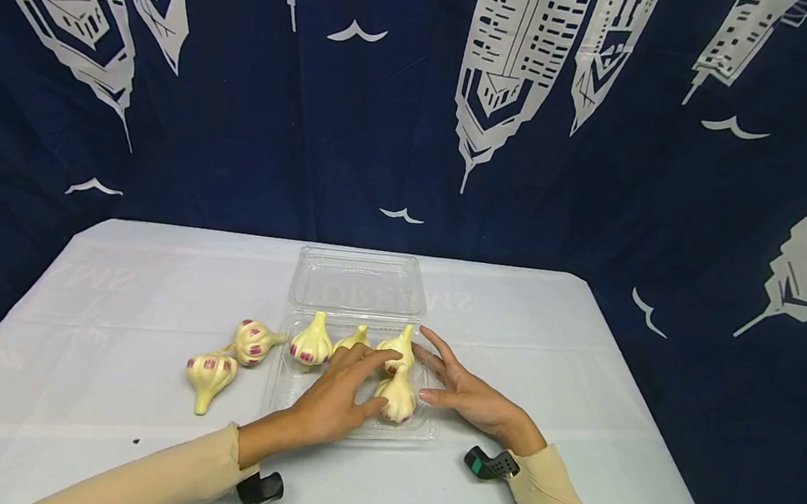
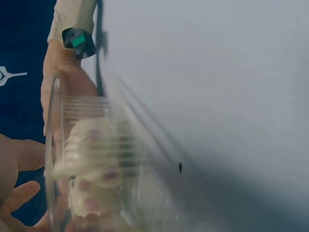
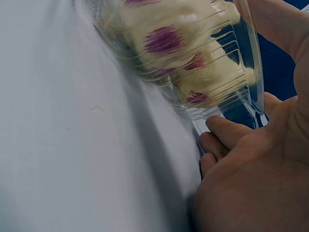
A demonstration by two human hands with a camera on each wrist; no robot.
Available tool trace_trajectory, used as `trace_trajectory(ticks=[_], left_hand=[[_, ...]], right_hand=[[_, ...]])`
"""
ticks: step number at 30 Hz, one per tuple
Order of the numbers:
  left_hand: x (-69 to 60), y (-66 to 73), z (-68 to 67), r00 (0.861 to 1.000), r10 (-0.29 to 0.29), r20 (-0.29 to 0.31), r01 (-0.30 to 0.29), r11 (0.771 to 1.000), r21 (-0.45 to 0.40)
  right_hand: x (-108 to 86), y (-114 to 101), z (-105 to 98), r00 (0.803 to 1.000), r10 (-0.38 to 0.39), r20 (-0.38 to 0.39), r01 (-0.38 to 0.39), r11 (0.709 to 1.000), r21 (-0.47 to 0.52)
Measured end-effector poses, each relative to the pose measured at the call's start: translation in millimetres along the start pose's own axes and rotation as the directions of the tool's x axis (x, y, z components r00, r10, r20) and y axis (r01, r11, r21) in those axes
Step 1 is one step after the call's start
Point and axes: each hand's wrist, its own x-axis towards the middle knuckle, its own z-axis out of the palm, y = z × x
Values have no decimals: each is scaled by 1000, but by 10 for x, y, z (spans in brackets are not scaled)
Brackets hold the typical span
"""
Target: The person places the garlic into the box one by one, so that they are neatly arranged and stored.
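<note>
A clear plastic box point(image 1: 288, 389) lies with its lid point(image 1: 362, 285) folded back, holding several cream garlic bulbs point(image 1: 312, 343) with purple marks. The left hand point(image 1: 336, 399) reaches over the box, fingers spread and slightly bent above the bulbs at its right side; whether it touches them cannot be told. At the box's right edge is the right hand point(image 1: 472, 397), its fingers extended beside the front right bulb point(image 1: 397, 399). In the right wrist view, the right hand point(image 3: 256, 159) is close beside the box wall point(image 3: 217, 101), with bulbs behind the plastic.
Two garlic bulbs, one upper point(image 1: 253, 343) and one lower point(image 1: 210, 375), lie left of the box on the white-covered table point(image 1: 138, 320). A small dark speck point(image 1: 136, 441) is near the left forearm. A navy curtain point(image 1: 380, 131) with white building prints hangs behind the table.
</note>
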Motion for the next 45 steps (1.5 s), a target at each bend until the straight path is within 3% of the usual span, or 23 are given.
trace_trajectory(ticks=[11,22,27,31,35,37,40,42,45], left_hand=[[-140,-64,-297,992,-3,-123,7,1000,25],[-203,-294,-679,952,33,-306,2,994,112],[-253,-493,-907,941,-32,-337,75,990,116],[-309,-705,-1096,952,-134,-275,160,984,76],[-350,-914,-1261,957,-264,-120,260,964,-49],[-357,-1000,-1323,945,-326,-32,319,939,-130],[-360,-1112,-1374,911,-404,85,412,878,-241],[-361,-1183,-1385,893,-430,134,450,847,-283],[-361,-1284,-1382,882,-433,186,471,815,-337]], right_hand=[[-4,-14,-11,1000,7,-9,-7,1000,9],[-1,-13,-2,1000,1,-7,-1,1000,12],[3,-12,1,1000,3,-5,-3,1000,10],[5,-10,-1,1000,6,-4,-5,1000,12],[4,-5,-10,1000,6,-2,-6,1000,11],[5,-2,-15,1000,6,-3,-6,1000,12],[7,2,-19,1000,5,-6,-5,1000,13],[8,3,-16,1000,2,-3,-2,1000,11],[9,6,-8,1000,-2,1,2,1000,8]])
